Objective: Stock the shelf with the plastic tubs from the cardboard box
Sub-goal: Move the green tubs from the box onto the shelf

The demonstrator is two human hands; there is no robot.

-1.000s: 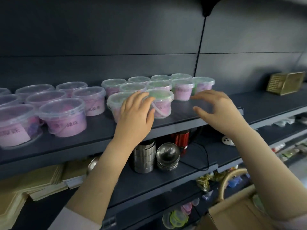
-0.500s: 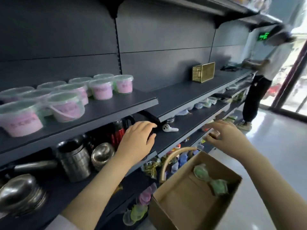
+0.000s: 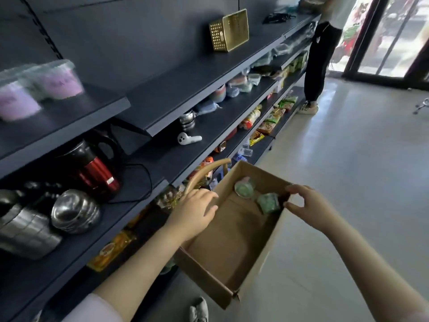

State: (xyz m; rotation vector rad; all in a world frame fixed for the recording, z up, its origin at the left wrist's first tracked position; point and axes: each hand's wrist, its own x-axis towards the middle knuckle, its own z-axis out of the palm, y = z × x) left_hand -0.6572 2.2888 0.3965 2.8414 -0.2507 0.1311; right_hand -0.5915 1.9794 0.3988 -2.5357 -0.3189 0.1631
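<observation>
a: where are the tubs right now?

b: two green-lidded ones lie inside the cardboard box [image 3: 232, 247], at its far end, toward one o'clock from its middle. the far tub [image 3: 245, 189] and the near tub [image 3: 269, 203] sit just beside each other. the pink tubs [image 3: 62, 82], blurred, stand on the top shelf [image 3: 76, 117] at ten o'clock.

a: and your grips?

b: my left grip [image 3: 192, 210] is over the box's nine o'clock rim, fingers nearly straight and a little spread, with nothing in it. my right grip [image 3: 308, 205] is over the three o'clock rim, fingers arched toward the thumb with a clear gap between them, and nothing held. its thumb tip is just beside the near tub; i cannot tell whether it touches.

a: what else is around?

b: a red kettle [image 3: 97, 173] and stacked steel bowls [image 3: 74, 212] are on the lower shelf at nine o'clock. a gold basket [image 3: 229, 31] is at twelve, and another person [image 3: 322, 54] stands by the shelving at one o'clock.
</observation>
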